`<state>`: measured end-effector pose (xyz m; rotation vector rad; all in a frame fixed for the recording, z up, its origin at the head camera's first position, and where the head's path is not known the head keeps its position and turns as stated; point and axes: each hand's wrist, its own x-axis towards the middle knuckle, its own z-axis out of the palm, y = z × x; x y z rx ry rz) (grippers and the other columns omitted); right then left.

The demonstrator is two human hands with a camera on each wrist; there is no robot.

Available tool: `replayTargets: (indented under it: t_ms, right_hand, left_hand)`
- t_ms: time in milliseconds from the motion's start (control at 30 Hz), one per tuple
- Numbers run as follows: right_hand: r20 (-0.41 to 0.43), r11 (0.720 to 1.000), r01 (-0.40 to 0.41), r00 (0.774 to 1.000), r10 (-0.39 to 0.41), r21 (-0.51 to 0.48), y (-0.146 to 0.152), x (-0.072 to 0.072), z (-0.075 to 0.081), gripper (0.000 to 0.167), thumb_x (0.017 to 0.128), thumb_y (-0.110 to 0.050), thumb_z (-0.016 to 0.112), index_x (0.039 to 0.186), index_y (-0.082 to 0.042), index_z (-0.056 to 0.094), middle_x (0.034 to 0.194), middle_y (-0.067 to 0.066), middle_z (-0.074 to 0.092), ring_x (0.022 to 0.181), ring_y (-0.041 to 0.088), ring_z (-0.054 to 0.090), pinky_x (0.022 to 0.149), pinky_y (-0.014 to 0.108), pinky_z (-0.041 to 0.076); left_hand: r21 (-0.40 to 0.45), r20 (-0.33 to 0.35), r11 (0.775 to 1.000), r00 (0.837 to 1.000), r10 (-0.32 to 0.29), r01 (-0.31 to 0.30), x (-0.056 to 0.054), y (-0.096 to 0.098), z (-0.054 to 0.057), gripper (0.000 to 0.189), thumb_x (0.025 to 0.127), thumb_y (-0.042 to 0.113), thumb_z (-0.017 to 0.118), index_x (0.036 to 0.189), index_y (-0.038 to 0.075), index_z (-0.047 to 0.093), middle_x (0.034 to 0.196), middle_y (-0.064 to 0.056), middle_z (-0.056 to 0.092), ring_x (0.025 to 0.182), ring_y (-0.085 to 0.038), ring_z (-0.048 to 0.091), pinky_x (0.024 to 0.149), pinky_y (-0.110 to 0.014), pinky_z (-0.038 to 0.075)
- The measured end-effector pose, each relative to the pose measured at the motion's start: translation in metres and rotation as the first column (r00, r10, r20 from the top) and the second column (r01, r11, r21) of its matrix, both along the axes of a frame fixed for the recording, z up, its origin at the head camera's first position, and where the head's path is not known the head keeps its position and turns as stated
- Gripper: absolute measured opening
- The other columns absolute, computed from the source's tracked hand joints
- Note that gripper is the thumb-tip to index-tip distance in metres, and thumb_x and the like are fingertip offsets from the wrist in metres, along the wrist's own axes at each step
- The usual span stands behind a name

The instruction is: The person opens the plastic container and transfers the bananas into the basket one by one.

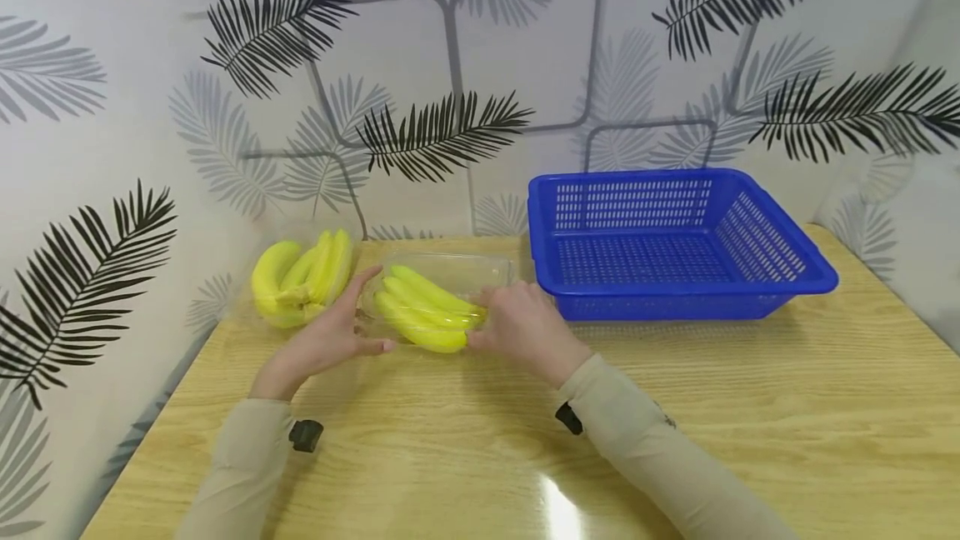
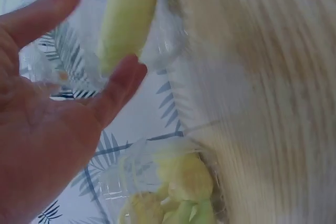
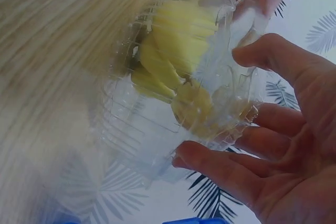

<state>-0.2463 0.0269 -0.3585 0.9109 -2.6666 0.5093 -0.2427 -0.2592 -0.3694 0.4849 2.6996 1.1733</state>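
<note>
Clear box (image 1: 480, 269) on the table (image 1: 420, 457), between the hands; bananas (image 1: 427, 311) inside. Shell probably light, thin, slick, apt to flex or crack; fruit likely the main weight, maybe easily bruised. Best hold: both end walls, low, no squeezing. Right hand (image 1: 528, 332) grips right end, fingers curled round it. Left hand (image 1: 326, 340) at left end, fingers spread wide, no grip; contact unclear. Left of it, second box (image 2: 111, 187), also bananas. Right: blue basket (image 1: 663, 307).

bright head view, glare on table (image 1: 427, 457); wrist views blurred
</note>
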Motion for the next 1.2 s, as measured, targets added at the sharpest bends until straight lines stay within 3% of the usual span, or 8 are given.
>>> replayTargets:
  t_ms: [167, 333, 600, 733, 833, 967, 1067, 1200]
  right_hand:
    - [0.065, 0.997, -0.024, 0.997, 0.028, -0.07, 0.003, -0.002, 0.003, 0.032, 0.075, -0.024, 0.08, 0.104, -0.01, 0.077, 0.054, -0.007, 0.041, 0.052, 0.011, 0.039, 0.046, 0.027, 0.038]
    - [0.094, 0.995, -0.039, 0.994, 0.048, -0.097, 0.006, -0.003, 0.005, 0.035, 0.076, -0.023, 0.08, 0.107, -0.007, 0.077, 0.051, -0.009, 0.036, 0.046, 0.006, 0.032, 0.044, 0.023, 0.033]
    - [0.213, 0.988, 0.044, 0.977, -0.011, -0.148, 0.011, -0.004, 0.018, 0.038, 0.081, -0.027, 0.077, 0.112, -0.005, 0.075, 0.055, -0.002, 0.048, 0.042, 0.006, 0.032, 0.045, 0.026, 0.037]
    - [0.162, 0.983, 0.063, 0.986, -0.035, -0.17, 0.013, -0.003, 0.021, 0.04, 0.083, -0.028, 0.076, 0.115, -0.005, 0.074, 0.066, 0.004, 0.062, 0.041, 0.007, 0.029, 0.051, 0.03, 0.042]
    - [0.099, 0.985, 0.043, 0.995, -0.027, -0.166, 0.012, -0.002, 0.019, 0.042, 0.085, -0.028, 0.078, 0.118, -0.004, 0.071, 0.068, 0.004, 0.063, 0.042, 0.005, 0.029, 0.047, 0.029, 0.042]
    - [0.044, 0.979, 0.069, 0.997, -0.062, -0.194, 0.011, -0.001, 0.018, 0.043, 0.086, -0.028, 0.078, 0.119, -0.002, 0.068, 0.054, 0.0, 0.046, 0.042, 0.008, 0.032, 0.039, 0.029, 0.036]
    - [-0.002, 0.963, 0.107, 0.994, -0.111, -0.246, 0.011, -0.003, 0.019, 0.044, 0.088, -0.032, 0.075, 0.118, -0.001, 0.068, 0.063, 0.003, 0.06, 0.048, 0.013, 0.045, 0.05, 0.032, 0.048]
    - [-0.072, 0.947, 0.117, 0.987, -0.145, -0.3, 0.014, -0.008, 0.021, 0.043, 0.093, -0.036, 0.068, 0.122, -0.003, 0.066, 0.106, 0.012, 0.069, 0.082, 0.024, 0.06, 0.081, 0.041, 0.052]
  left_hand:
    - [0.055, -0.004, 0.998, 1.0, -0.003, 0.004, -0.002, 0.0, -0.001, 0.107, 0.086, 0.017, 0.077, 0.158, 0.023, -0.002, 0.154, -0.034, 0.016, 0.128, -0.052, 0.041, 0.098, -0.06, 0.042]
    - [0.101, 0.036, 0.995, 0.999, 0.025, -0.029, -0.003, 0.0, -0.002, 0.116, 0.085, 0.015, 0.079, 0.157, 0.018, -0.013, 0.156, -0.034, 0.008, 0.133, -0.054, 0.033, 0.103, -0.06, 0.037]
    - [0.11, 0.072, 0.993, 0.997, 0.031, -0.039, -0.005, -0.003, -0.004, 0.104, 0.085, 0.018, 0.079, 0.157, 0.01, 0.005, 0.159, -0.023, 0.016, 0.127, -0.044, 0.046, 0.098, -0.054, 0.045]
    - [0.087, 0.06, 0.996, 0.998, 0.015, -0.02, -0.005, -0.003, -0.005, 0.089, 0.087, 0.02, 0.077, 0.154, 0.009, 0.02, 0.159, -0.017, 0.019, 0.128, -0.043, 0.045, 0.096, -0.052, 0.047]
    - [0.05, 0.034, 0.999, 0.999, -0.005, 0.003, -0.006, -0.001, -0.009, 0.078, 0.089, 0.025, 0.074, 0.151, 0.006, 0.031, 0.16, -0.02, 0.016, 0.128, -0.044, 0.044, 0.096, -0.052, 0.047]
    - [0.026, 0.005, 1.0, 1.0, -0.002, 0.002, -0.008, 0.003, -0.014, 0.073, 0.092, 0.028, 0.071, 0.149, 0.0, 0.036, 0.161, -0.021, 0.01, 0.13, -0.044, 0.042, 0.097, -0.052, 0.046]
    - [0.048, -0.004, 0.999, 1.0, 0.011, -0.011, -0.007, 0.007, -0.015, 0.073, 0.093, 0.026, 0.07, 0.148, -0.004, 0.034, 0.16, -0.022, 0.013, 0.13, -0.045, 0.042, 0.099, -0.052, 0.045]
    - [0.064, -0.01, 0.998, 1.0, 0.019, -0.019, -0.008, 0.01, -0.015, 0.068, 0.094, 0.023, 0.069, 0.145, -0.008, 0.037, 0.16, -0.022, 0.013, 0.129, -0.045, 0.042, 0.1, -0.052, 0.045]
